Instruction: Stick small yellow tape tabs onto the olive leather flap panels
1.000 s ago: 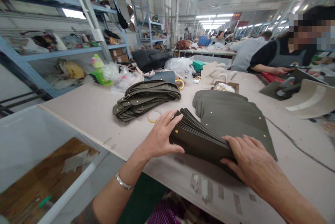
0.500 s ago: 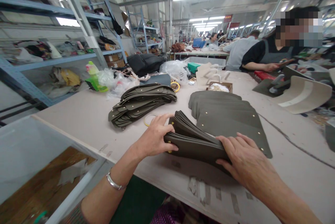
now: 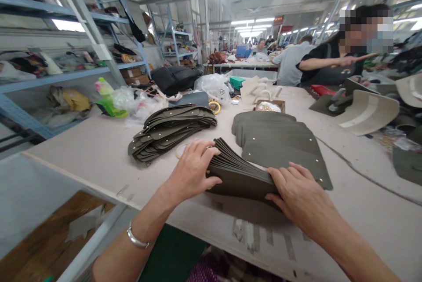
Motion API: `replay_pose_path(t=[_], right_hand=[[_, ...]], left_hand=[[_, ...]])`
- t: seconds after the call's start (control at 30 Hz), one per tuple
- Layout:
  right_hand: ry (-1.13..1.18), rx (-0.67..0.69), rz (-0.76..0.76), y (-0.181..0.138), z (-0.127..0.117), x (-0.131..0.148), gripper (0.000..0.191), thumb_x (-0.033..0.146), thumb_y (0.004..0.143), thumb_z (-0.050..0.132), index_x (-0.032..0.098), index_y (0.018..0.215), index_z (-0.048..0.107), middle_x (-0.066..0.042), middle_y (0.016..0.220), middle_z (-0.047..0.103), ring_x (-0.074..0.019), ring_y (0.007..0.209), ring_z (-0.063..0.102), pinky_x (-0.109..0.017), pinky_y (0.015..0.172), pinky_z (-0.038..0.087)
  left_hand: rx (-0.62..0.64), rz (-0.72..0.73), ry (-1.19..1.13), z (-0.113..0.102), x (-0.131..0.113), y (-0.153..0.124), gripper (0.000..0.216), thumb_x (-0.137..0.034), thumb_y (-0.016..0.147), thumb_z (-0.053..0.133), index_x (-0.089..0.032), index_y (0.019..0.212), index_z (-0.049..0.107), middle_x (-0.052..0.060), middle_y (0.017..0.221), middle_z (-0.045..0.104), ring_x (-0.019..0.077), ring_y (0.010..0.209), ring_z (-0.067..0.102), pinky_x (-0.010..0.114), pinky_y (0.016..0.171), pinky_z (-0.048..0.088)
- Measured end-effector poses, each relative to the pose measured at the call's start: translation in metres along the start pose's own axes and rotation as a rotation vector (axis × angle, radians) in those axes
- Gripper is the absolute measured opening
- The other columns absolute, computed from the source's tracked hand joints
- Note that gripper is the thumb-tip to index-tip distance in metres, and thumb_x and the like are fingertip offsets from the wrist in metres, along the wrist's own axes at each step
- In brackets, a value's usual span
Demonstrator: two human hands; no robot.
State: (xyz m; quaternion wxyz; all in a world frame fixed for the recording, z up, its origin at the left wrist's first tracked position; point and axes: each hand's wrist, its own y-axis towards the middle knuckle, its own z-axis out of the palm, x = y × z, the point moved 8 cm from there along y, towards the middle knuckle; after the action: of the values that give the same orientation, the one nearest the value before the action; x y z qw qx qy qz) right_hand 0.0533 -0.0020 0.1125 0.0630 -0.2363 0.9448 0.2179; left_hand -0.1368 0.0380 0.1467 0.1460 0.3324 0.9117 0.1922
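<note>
Between my hands a stack of dark olive leather panels [image 3: 242, 181] stands on its long edge at the table's front. My left hand [image 3: 196, 167] grips its left end, thumb on the near face and fingers over the top. There the panels fan apart into thin layers. My right hand [image 3: 293, 189] clasps the right end, where the layers press tightly together. Behind it lies a spread pile of olive panels [image 3: 280, 145] with small gold studs. To the left rests a bent heap of studded olive panels [image 3: 174, 132].
A yellow tape roll [image 3: 214, 107], plastic bags [image 3: 214, 87] and a small box of gold pieces [image 3: 269, 106] sit farther back on the table [image 3: 82, 150]. Blue shelving [image 3: 66, 75] stands left. Across the table at right, a person [image 3: 343, 62] works beside curved beige pieces [image 3: 369, 112].
The stack's left end has gone from a wide gap between two bunches to an even fan of layers. My left thumb has shifted on it. The view has turned slightly right.
</note>
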Motion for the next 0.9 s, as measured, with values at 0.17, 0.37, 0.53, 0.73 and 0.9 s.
replay_pose_path(t=[0.17, 0.37, 0.53, 0.73, 0.9], right_hand=[[0.036, 0.098, 0.087, 0.002, -0.006, -0.002, 0.033, 0.025, 0.072, 0.074, 0.015, 0.1, 0.06, -0.008, 0.081, 0.065, -0.0262, 0.083, 0.06, -0.047, 0.096, 0.039], [0.431, -0.005, 0.252, -0.042, -0.016, -0.062, 0.094, 0.044, 0.071, 0.073, 0.023, 0.147, 0.022, -0.014, 0.148, 0.035, -0.032, 0.137, 0.031, -0.052, 0.109, 0.028], [0.983, 0.05, 0.499, -0.079, 0.044, -0.095, 0.115, 0.039, 0.068, 0.077, 0.022, 0.151, -0.001, -0.02, 0.154, 0.021, -0.0282, 0.137, 0.033, -0.045, 0.106, 0.035], [1.398, -0.029, 0.546, -0.068, 0.085, -0.079, 0.116, 0.031, 0.053, 0.086, 0.018, 0.147, 0.02, -0.014, 0.133, 0.054, -0.0244, 0.116, 0.056, -0.039, 0.099, 0.044], [1.527, -0.168, 0.601, -0.074, 0.078, -0.069, 0.068, 0.031, 0.046, 0.089, 0.014, 0.105, 0.06, -0.008, 0.106, 0.069, -0.0243, 0.099, 0.064, -0.038, 0.09, 0.05]], left_hand=[[0.137, 0.252, 0.079, 0.027, -0.058, 0.029, 0.079, -0.046, 0.063, 0.079, -0.017, 0.128, 0.043, 0.014, 0.131, 0.05, 0.033, 0.13, 0.036, 0.05, 0.113, 0.019], [0.288, 0.313, 0.089, 0.061, -0.056, 0.042, 0.028, -0.031, 0.075, 0.07, -0.019, 0.093, 0.054, 0.006, 0.091, 0.06, 0.0249, 0.091, 0.056, 0.039, 0.089, 0.039], [0.304, 0.317, 0.056, 0.058, -0.053, 0.038, 0.026, -0.029, 0.077, 0.069, -0.021, 0.096, 0.054, 0.004, 0.092, 0.059, 0.0237, 0.089, 0.054, 0.037, 0.085, 0.038], [0.368, 0.324, 0.126, 0.059, -0.057, 0.039, 0.021, -0.025, 0.08, 0.065, -0.022, 0.097, 0.055, 0.004, 0.093, 0.059, 0.023, 0.087, 0.054, 0.035, 0.08, 0.039], [0.351, 0.303, 0.066, 0.062, -0.051, 0.036, 0.018, -0.022, 0.082, 0.058, -0.023, 0.101, 0.057, 0.004, 0.095, 0.062, 0.0237, 0.09, 0.057, 0.035, 0.078, 0.041]])
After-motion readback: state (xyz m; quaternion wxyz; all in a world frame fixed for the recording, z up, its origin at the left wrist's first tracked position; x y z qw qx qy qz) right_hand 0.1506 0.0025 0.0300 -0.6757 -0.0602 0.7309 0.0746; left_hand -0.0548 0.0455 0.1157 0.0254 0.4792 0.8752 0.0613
